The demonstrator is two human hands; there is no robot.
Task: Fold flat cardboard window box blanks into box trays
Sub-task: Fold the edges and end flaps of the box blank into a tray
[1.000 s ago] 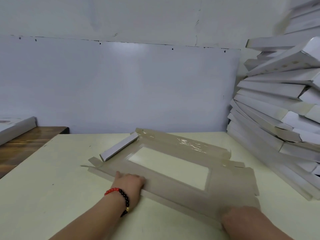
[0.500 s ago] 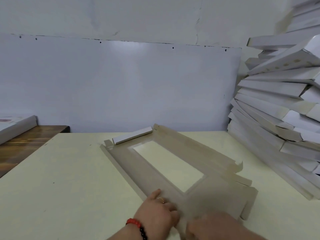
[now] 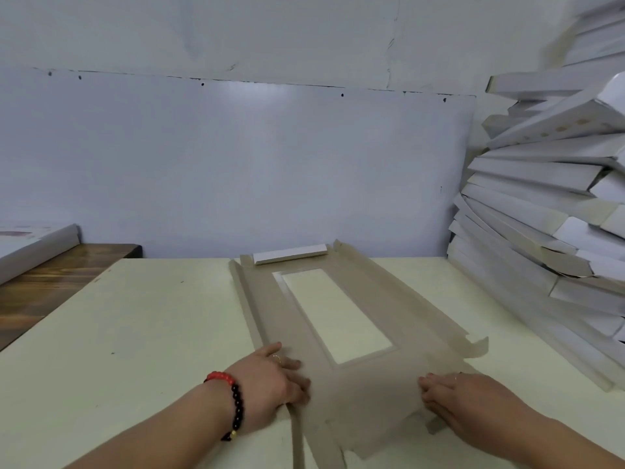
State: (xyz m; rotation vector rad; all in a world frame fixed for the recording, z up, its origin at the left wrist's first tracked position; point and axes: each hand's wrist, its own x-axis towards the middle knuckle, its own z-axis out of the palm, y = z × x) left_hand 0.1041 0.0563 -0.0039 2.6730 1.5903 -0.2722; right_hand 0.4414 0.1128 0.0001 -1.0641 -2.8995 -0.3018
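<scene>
A flat grey-brown cardboard window box blank (image 3: 399, 319) lies on the pale table (image 3: 152, 333), its long side running away from me and its rectangular window showing the table beneath. At its far end one white flap (image 3: 290, 256) stands folded up. My left hand (image 3: 270, 380), with a red and black bead bracelet at the wrist, rests on the blank's near left corner with fingers bent over the card. My right hand (image 3: 456, 397) lies on the near right part with fingers extended toward the left.
A tall leaning stack of folded white box trays (image 3: 548, 211) fills the right side, reaching down to the table. A brown wooden surface (image 3: 50, 282) and a white board (image 3: 30, 245) lie at the left. A grey-white wall panel stands behind.
The blank has been turned from lying crosswise to lying lengthwise away from me. Both hands have shifted to its near end, left and right apart.
</scene>
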